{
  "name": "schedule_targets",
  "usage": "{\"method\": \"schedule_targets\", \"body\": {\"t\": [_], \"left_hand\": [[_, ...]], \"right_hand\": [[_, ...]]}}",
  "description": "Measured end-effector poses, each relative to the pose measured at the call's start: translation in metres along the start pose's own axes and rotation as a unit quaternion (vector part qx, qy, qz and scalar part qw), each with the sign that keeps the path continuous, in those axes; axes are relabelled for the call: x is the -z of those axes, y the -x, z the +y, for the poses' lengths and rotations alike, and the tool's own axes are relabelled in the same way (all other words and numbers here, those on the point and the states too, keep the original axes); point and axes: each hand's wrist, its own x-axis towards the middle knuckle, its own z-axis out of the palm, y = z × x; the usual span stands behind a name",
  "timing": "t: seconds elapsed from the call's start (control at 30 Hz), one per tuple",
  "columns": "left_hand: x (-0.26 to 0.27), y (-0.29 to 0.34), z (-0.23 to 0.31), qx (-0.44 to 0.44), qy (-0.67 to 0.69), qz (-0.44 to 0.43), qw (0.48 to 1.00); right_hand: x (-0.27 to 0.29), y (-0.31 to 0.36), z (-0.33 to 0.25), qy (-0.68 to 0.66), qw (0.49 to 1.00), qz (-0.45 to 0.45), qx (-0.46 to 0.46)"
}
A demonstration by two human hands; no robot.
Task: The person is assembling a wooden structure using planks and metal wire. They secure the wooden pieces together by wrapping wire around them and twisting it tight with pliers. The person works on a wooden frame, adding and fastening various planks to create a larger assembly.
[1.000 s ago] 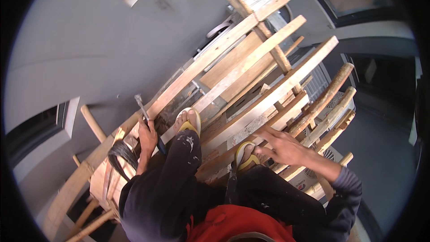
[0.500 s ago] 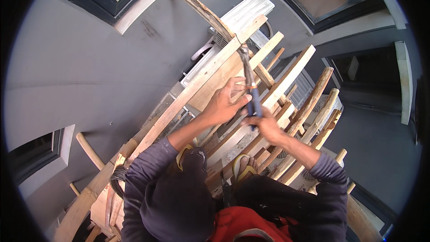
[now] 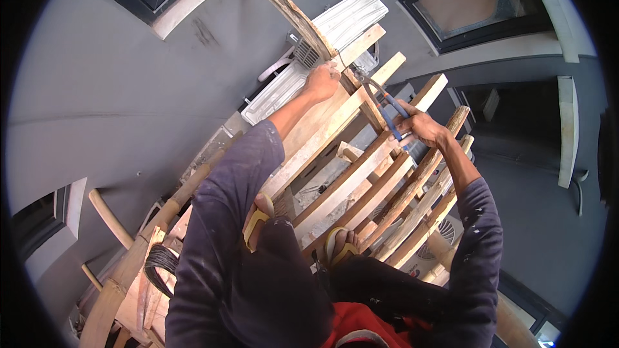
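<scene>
My right hand (image 3: 422, 126) grips a pair of pincers (image 3: 393, 107) by its blue handles, which stand spread apart. The metal jaws lie at the wooden joint, by a thin dark wire. Just left of the jaws, my left hand (image 3: 320, 82) is closed, its fingers curled against the wood; what they pinch is too small to make out. A rough curved timber (image 3: 284, 9) meets a pale squared beam (image 3: 361, 46) at this joint.
Several parallel wooden bars (image 3: 358, 187) form a platform with open gaps under my sandalled feet (image 3: 342, 245). A coil of black wire (image 3: 161, 267) hangs at lower left. White outdoor air-conditioner units (image 3: 351, 16) stand beyond, near grey walls and a window (image 3: 474, 0).
My left hand has moved up and left to the joint. My right hand has shifted up and right, and the pincers' handles have spread from nearly together to apart.
</scene>
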Motion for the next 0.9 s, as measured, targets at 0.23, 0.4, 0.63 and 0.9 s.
{"method": "schedule_targets", "body": {"t": [0.23, 0.4, 0.63, 0.9], "left_hand": [[-0.026, -0.005, 0.006, 0.013, 0.006, -0.024, 1.000], [-0.032, -0.003, 0.006, 0.024, 0.042, -0.047, 0.998], [-0.022, -0.002, 0.001, -0.007, 0.056, -0.077, 0.995], [-0.019, -0.004, -0.005, -0.018, 0.062, -0.103, 0.993]], "right_hand": [[0.015, -0.031, 0.001, -0.093, 0.994, -0.062, -0.019], [0.018, -0.025, -0.009, -0.158, 0.982, -0.102, -0.025], [0.027, -0.032, -0.016, -0.005, 0.998, -0.063, -0.029], [0.044, -0.044, -0.033, 0.161, 0.987, -0.027, -0.005]]}}
